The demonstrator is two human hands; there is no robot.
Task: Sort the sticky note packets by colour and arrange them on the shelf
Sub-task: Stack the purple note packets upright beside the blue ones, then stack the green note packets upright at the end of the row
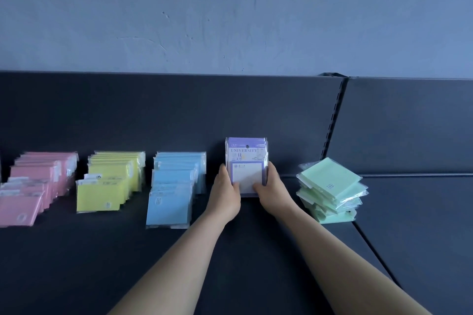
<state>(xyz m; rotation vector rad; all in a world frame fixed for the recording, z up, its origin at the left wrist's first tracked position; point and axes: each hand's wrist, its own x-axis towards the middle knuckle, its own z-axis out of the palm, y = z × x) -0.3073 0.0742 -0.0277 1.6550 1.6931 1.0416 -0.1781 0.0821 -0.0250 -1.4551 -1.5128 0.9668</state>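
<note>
Dark shelf (256,250); purple packets (246,158) upright, plastic-wrapped, "UNIVERSITY" printed; left hand (226,193), right hand (271,190) grip clamped on sides.

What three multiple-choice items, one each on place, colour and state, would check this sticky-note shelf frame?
1. Where is the purple packet bundle?
A. between blue and green
B. left of pink
C. between yellow and blue

2. What colour is the leftmost row?
A. green
B. pink
C. blue

3. How do the green packets lie?
A. in an upright row
B. scattered singly
C. in a loose flat pile

Answers:
1 A, it stands between the blue row and the green pile, with the left hand and right hand on it.
2 B, pink sits at the left edge.
3 C, they overlap askew.
</note>
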